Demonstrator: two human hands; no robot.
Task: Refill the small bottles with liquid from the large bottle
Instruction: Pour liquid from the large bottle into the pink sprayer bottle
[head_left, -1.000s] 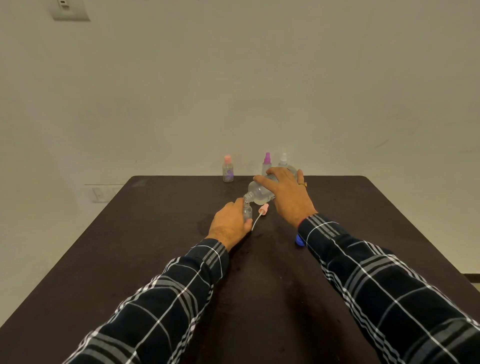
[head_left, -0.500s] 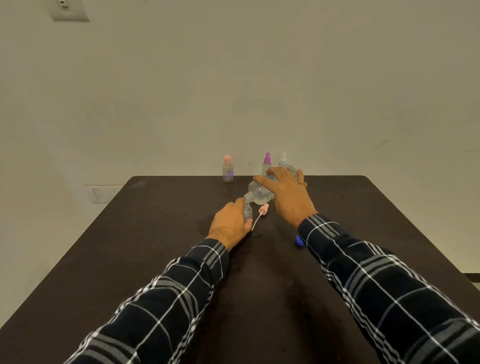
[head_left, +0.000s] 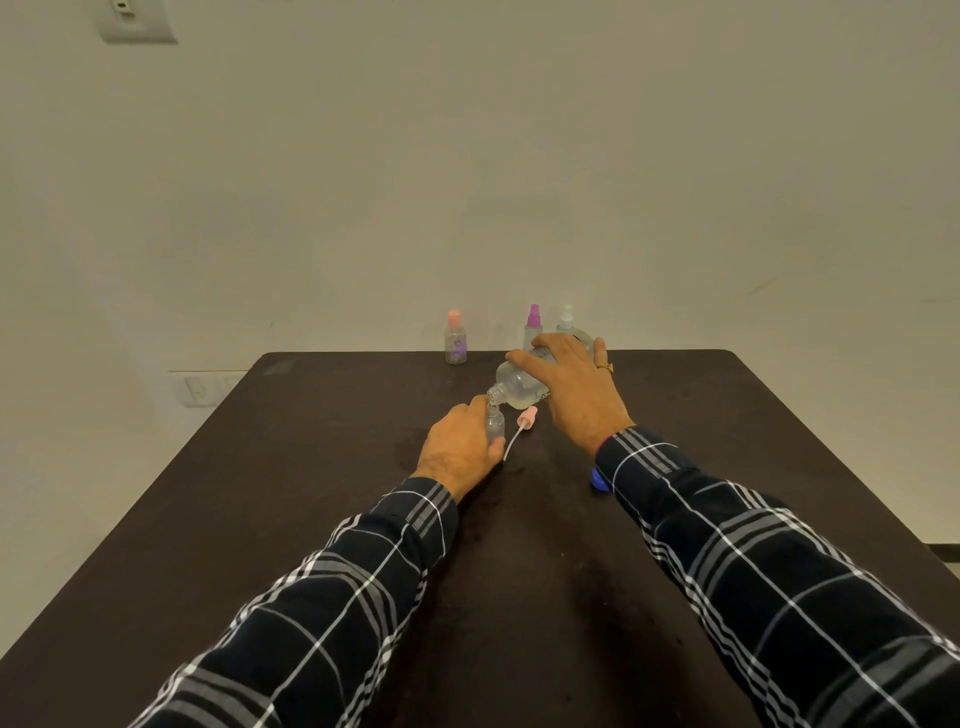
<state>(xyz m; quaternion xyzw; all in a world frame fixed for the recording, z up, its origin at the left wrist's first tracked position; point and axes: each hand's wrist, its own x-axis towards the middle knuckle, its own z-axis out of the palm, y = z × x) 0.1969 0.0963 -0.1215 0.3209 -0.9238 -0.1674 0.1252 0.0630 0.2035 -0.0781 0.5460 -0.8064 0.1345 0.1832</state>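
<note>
Nothing moved, large bottle (head_left: 518, 388) over small bottle (head_left: 495, 425)

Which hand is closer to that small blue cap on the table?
Right. The right hand, holding the large clear plastic bottle, is just beyond the small blue cap, which lies beside that sleeve. The left hand, around the small clear bottle, is farther to the cap's left.

Dim, even indoor light over a dark table (head_left: 311, 467); soft faint shadows, slight wide-angle bending at edges, mild softness throughout
</note>
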